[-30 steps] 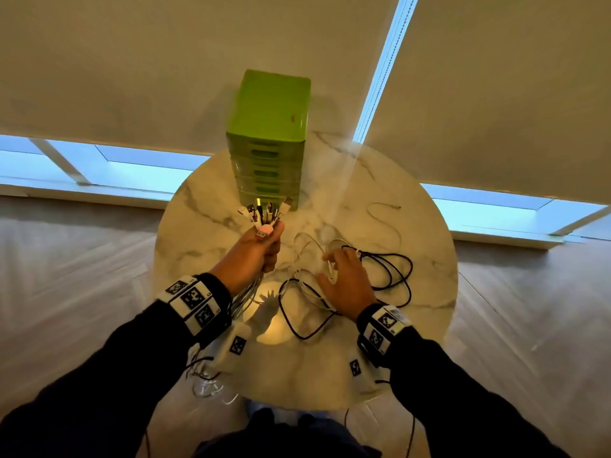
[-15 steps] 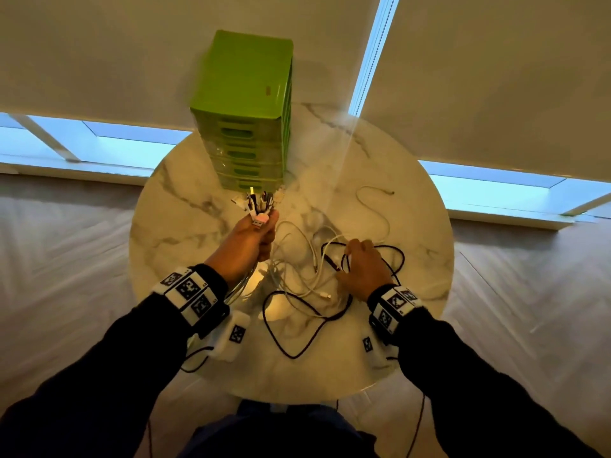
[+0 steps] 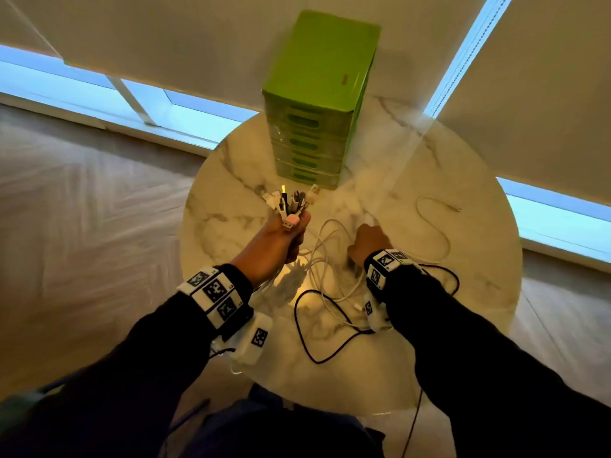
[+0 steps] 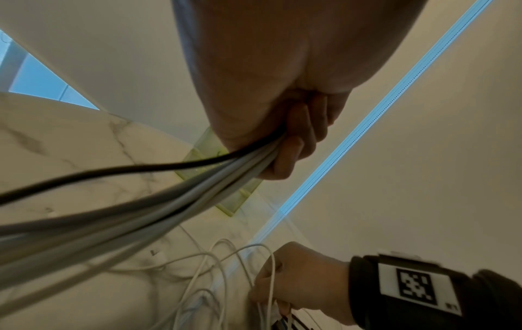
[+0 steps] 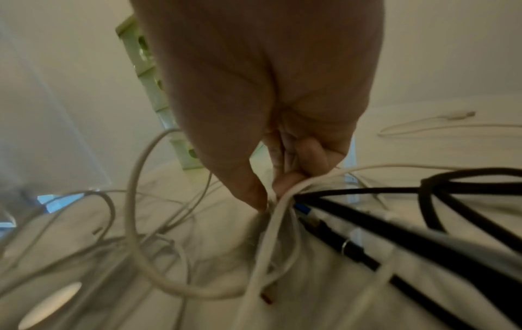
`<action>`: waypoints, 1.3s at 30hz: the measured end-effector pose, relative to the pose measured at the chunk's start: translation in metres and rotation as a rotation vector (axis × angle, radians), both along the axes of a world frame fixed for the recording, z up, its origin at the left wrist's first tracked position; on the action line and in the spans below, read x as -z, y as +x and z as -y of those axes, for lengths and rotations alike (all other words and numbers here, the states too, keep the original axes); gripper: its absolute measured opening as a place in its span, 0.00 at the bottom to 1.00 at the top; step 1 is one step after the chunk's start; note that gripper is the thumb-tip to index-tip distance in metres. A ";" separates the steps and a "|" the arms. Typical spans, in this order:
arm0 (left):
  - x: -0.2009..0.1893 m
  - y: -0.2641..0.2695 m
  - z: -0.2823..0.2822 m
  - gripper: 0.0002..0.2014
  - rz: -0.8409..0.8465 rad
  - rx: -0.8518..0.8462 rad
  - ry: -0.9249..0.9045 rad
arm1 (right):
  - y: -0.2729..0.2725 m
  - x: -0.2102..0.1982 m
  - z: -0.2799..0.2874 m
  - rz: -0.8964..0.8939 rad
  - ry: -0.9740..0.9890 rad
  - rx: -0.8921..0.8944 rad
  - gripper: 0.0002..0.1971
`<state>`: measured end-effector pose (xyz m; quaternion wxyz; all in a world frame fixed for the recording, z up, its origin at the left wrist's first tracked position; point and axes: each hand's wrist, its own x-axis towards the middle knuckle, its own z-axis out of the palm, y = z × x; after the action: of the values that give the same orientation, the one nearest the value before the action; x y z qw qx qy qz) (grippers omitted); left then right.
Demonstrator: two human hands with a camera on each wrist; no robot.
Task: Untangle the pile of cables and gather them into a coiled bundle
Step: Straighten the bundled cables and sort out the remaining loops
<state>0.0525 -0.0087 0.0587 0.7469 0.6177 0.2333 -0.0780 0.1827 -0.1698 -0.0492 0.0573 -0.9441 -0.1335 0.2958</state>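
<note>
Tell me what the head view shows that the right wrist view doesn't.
Only the head view shows the left hand gripping a bunch of plug ends. Only the right wrist view shows the right hand's fingers pinching white cables beside black ones. Both show the green drawer unit and the stray white cable on the table.

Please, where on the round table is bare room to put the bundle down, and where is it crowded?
Bare marble lies on the table left of the left hand and the green drawer box, and along the near edge. It is crowded between the hands, under the right hand, with loose cables.
</note>
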 end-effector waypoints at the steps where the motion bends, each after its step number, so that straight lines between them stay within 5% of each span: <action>1: 0.001 -0.003 -0.002 0.15 -0.003 -0.006 0.006 | 0.002 0.003 -0.002 0.005 -0.008 -0.016 0.21; 7: 0.010 -0.019 -0.012 0.17 0.004 -0.027 -0.041 | 0.011 -0.010 -0.006 0.043 0.020 -0.090 0.16; 11: 0.010 -0.020 -0.020 0.17 0.018 -0.047 -0.049 | 0.031 -0.048 -0.005 0.244 0.375 0.003 0.05; 17: 0.005 -0.022 -0.021 0.16 0.035 -0.045 -0.083 | 0.024 -0.114 -0.017 0.425 0.846 0.293 0.07; 23: -0.001 -0.020 -0.027 0.17 0.079 -0.215 -0.213 | -0.060 -0.132 -0.039 -0.081 1.283 0.459 0.12; 29: -0.006 -0.033 -0.041 0.07 0.218 -0.073 -0.147 | -0.123 -0.134 -0.055 -0.030 1.222 0.188 0.05; 31: -0.011 -0.039 -0.039 0.11 0.296 0.001 -0.129 | -0.134 -0.135 -0.058 0.009 1.199 0.121 0.06; 39: -0.017 -0.054 -0.041 0.12 0.289 -0.056 -0.008 | -0.159 -0.127 -0.071 0.020 1.190 0.110 0.04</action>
<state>-0.0014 0.0324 0.0754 0.7772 0.6127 0.1402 0.0318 0.0233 -0.0984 0.0777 0.5905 -0.7581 -0.2275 0.1580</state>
